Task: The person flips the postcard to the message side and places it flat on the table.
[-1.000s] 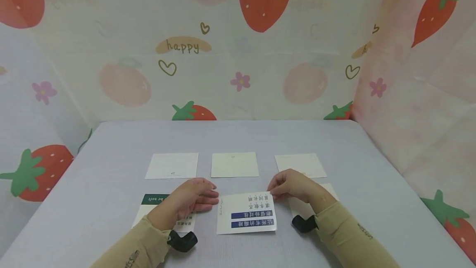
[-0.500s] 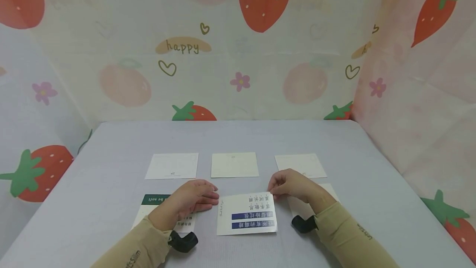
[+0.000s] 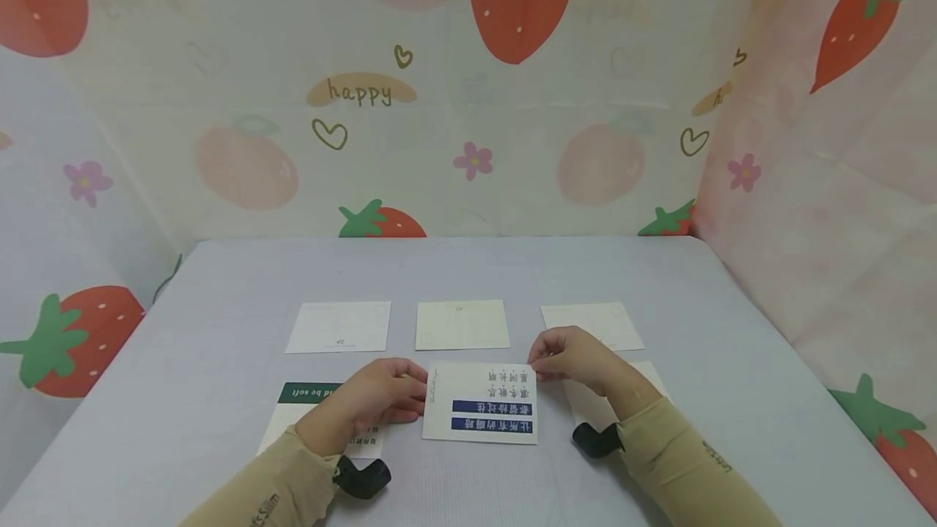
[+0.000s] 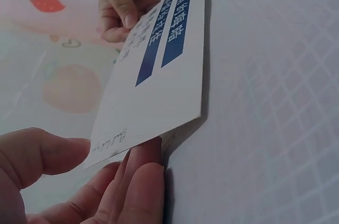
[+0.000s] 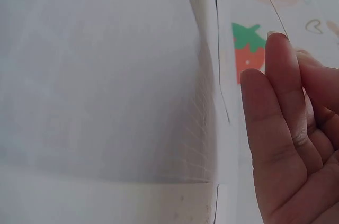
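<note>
A white postcard with Chinese characters and two blue bands is raised slightly at the middle front of the table; its print reads upside down. My right hand pinches its far right corner between thumb and fingers. At the left edge, my left hand has its thumb at the corner and fingers under the card, as the left wrist view shows. Beneath the left hand lies a postcard with a green band, partly covered. Another pale postcard lies partly hidden under the right forearm.
Farther back, three pale postcards lie in a row: one at left, one in the middle and one at right. A white cloth covers the table. Strawberry-printed curtains stand behind and at both sides.
The postcard has shifted away from the person and slightly left, and its near edge now sits higher. The left fingers have bent in at its left edge. The right hand still pinches the corner.
</note>
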`<state>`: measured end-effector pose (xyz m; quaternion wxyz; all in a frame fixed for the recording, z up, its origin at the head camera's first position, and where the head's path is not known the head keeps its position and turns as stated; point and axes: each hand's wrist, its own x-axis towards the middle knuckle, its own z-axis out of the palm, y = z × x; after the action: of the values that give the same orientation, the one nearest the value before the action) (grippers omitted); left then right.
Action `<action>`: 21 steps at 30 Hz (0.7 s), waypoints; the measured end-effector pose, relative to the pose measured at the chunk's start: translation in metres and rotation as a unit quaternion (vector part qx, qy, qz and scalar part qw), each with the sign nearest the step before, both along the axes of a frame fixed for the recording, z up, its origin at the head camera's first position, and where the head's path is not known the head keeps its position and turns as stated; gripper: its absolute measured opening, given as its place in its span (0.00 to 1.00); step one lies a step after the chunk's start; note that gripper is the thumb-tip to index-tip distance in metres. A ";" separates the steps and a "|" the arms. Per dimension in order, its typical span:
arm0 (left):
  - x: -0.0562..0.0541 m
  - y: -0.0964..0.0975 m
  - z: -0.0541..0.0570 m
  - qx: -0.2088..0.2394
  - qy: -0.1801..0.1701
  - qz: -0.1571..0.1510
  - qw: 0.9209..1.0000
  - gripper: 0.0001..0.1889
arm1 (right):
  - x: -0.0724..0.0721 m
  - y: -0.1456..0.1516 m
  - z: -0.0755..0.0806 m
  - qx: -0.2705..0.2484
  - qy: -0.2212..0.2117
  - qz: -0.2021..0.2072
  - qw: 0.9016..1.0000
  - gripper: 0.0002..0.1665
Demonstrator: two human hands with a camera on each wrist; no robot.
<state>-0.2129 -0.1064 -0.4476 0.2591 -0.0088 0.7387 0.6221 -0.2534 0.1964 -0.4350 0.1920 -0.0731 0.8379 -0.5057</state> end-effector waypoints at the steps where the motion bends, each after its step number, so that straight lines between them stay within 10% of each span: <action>1: 0.000 0.001 0.000 -0.005 0.003 0.000 1.000 0.13 | 0.000 -0.001 0.000 0.000 0.000 -0.003 1.000 0.04; 21: 0.002 0.006 0.003 -0.036 0.004 0.013 0.999 0.06 | -0.001 -0.007 0.002 -0.034 -0.014 -0.020 0.999 0.10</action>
<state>-0.2112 -0.1006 -0.4450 0.2480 -0.0250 0.7612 0.5986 -0.2543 0.1892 -0.4328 0.1913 -0.0553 0.8189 -0.5383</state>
